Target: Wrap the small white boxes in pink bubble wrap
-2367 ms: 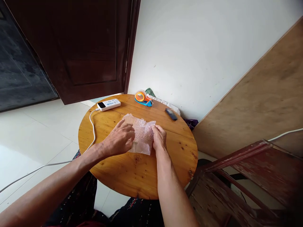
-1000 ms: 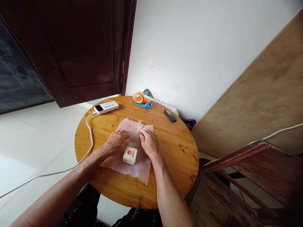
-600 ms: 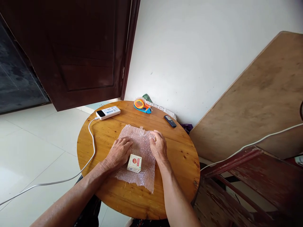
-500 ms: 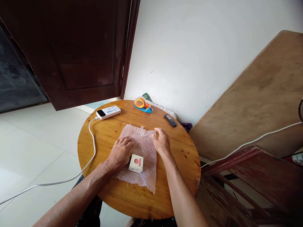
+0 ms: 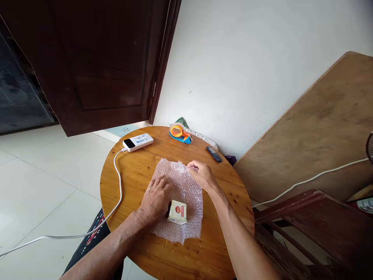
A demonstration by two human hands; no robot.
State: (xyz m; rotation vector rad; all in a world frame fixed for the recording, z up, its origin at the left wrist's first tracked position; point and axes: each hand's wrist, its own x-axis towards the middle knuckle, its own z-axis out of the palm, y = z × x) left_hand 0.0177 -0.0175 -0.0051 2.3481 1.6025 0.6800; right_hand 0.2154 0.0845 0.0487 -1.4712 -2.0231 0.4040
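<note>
A sheet of bubble wrap (image 5: 186, 190) lies spread on a round wooden table (image 5: 136, 175). A small white box with a red round mark (image 5: 177, 212) rests on its near part. My left hand (image 5: 155, 198) lies flat on the wrap's left side, fingers stretched out, touching the box's left edge. My right hand (image 5: 201, 174) is at the wrap's far right corner, fingers curled and pinching that corner.
A white power bank (image 5: 138, 142) with a white cable (image 5: 118, 179) lies at the table's far left. An orange and blue tape dispenser (image 5: 180, 133) and a small dark device (image 5: 214, 154) sit at the back. A wooden board leans on the wall at right; a dark red wooden frame (image 5: 305, 217) stands near right.
The wrap, bundled around the box earlier, now lies spread flat with the box uncovered. My right hand moved to the wrap's far right corner and curled on it. My left hand stayed flat.
</note>
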